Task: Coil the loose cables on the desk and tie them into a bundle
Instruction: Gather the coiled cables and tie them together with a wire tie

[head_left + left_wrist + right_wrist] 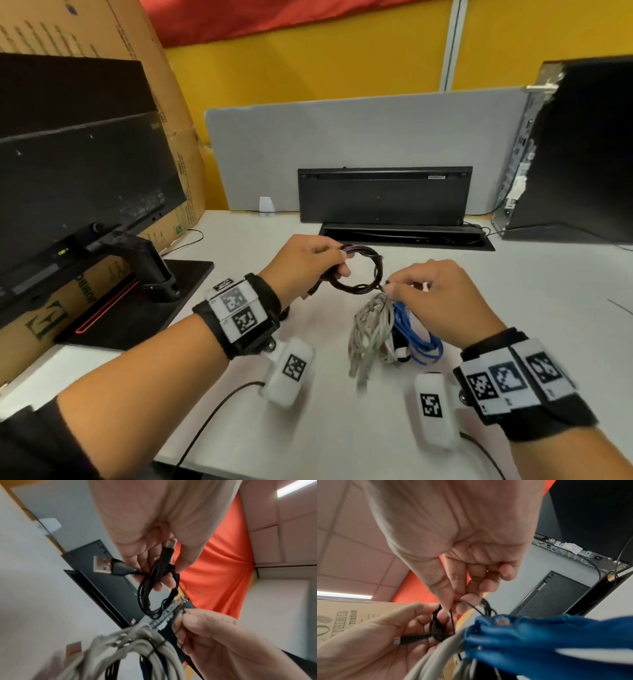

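Black cable (359,270), wound into a small coil, is sitting in the left hand (301,263), whose fingers and thumb are curling round one side of the loop above the middle of the desk (513,308). In the left wrist view a USB plug (102,564) is sticking out beside those fingers, and a second plug (171,543) is lying against the palm. Thumb and forefinger of the right hand (442,294) are pinching a thin black tie (471,605) at the coil's near side, with the other fingers curling in. Just below that hand, a grey bundle (371,329) and a blue bundle (416,334) are hanging together, their lower loops reaching the desk nearer its front edge; whether the hand is carrying them I cannot tell. A dark band (154,649) is wrapping the grey bundle. A monitor (68,171) is standing at the left edge, a computer case (582,154) at the right edge, and a keyboard (383,195) is leaning on the back divider (342,137).
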A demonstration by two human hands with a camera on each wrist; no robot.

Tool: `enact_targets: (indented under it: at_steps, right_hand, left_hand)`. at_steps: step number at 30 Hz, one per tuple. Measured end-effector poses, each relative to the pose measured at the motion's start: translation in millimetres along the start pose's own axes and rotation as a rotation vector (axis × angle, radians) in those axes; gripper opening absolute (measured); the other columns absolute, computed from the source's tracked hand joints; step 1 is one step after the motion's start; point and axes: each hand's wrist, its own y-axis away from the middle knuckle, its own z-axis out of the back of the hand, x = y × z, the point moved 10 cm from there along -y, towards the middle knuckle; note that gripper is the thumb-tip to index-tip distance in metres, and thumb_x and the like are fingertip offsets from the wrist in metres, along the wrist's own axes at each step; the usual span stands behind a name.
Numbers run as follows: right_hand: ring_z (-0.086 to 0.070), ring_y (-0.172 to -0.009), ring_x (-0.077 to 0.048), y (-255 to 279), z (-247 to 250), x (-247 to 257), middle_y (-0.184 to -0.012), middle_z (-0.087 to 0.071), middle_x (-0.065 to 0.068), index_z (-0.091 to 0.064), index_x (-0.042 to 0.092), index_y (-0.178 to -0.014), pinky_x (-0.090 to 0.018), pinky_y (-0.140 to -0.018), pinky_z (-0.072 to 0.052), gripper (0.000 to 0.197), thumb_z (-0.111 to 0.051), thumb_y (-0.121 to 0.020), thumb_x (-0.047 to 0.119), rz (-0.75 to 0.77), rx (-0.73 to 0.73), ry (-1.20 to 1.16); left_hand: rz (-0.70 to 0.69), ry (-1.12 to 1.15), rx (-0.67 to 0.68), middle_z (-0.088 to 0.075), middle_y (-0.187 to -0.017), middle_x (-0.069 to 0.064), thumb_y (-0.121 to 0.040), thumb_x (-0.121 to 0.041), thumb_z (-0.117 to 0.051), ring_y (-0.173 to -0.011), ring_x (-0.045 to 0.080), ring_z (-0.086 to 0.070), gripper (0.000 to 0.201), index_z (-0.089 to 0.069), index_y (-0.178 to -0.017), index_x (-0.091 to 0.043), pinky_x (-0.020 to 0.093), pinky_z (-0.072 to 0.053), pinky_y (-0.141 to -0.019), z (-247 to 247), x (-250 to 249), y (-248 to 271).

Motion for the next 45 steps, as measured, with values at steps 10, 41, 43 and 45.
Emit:
enact_targets:
  at_steps: [10, 41, 43, 45]
  right_hand:
    - [-0.061, -0.063, -0.015, -0.8, -4.7, 10.9, -0.062, -0.066, 0.0, -0.072, 0.014, -0.063, -0.028, -0.058, -0.047, 0.027, -0.06, -0.087, 0.016, -0.034, 0.104, 0.133]
    - [-0.062, -0.069, -0.02, -0.9, 7.9, 13.0, -0.071, -0.071, -0.001, -0.078, 0.019, -0.081, -0.035, -0.067, -0.053, 0.021, -0.06, -0.09, 0.02, 0.003, -0.014, 0.026]
    - [-0.062, -0.07, -0.019, -1.4, 9.4, 13.0, -0.072, -0.071, 0.002, -0.079, 0.021, -0.083, -0.035, -0.068, -0.053, 0.019, -0.061, -0.09, 0.02, -0.004, 0.002, 0.028]
    - [-0.062, -0.07, -0.017, -2.1, 9.9, 12.7, -0.072, -0.07, 0.004, -0.079, 0.022, -0.084, -0.033, -0.068, -0.053, 0.018, -0.062, -0.09, 0.018, -0.01, 0.028, 0.046]
  left_hand:
    - [-0.257, 0.151, 0.081, -0.076, -0.082, 0.004, -0.088, -0.009, -0.067, -0.076, 0.018, -0.069, 0.012, -0.077, -0.092, -0.015, 0.017, -0.05, -0.061, -38.0, -35.3, 18.6]
    - [-0.181, 0.114, -0.002, -0.069, -0.078, 0.016, -0.087, 0.004, -0.065, -0.069, 0.019, -0.066, 0.013, -0.069, -0.079, -0.005, 0.032, -0.06, -0.074, -48.1, -23.5, 11.8]
    - [-0.185, 0.113, 0.002, -0.067, -0.078, 0.016, -0.088, 0.005, -0.063, -0.07, 0.02, -0.066, 0.012, -0.067, -0.08, -0.003, 0.031, -0.059, -0.074, -49.4, -24.4, 11.8]
    - [-0.191, 0.109, 0.007, -0.067, -0.078, 0.016, -0.088, 0.006, -0.063, -0.07, 0.021, -0.066, 0.013, -0.066, -0.079, -0.003, 0.032, -0.059, -0.074, -51.2, -25.4, 11.6]
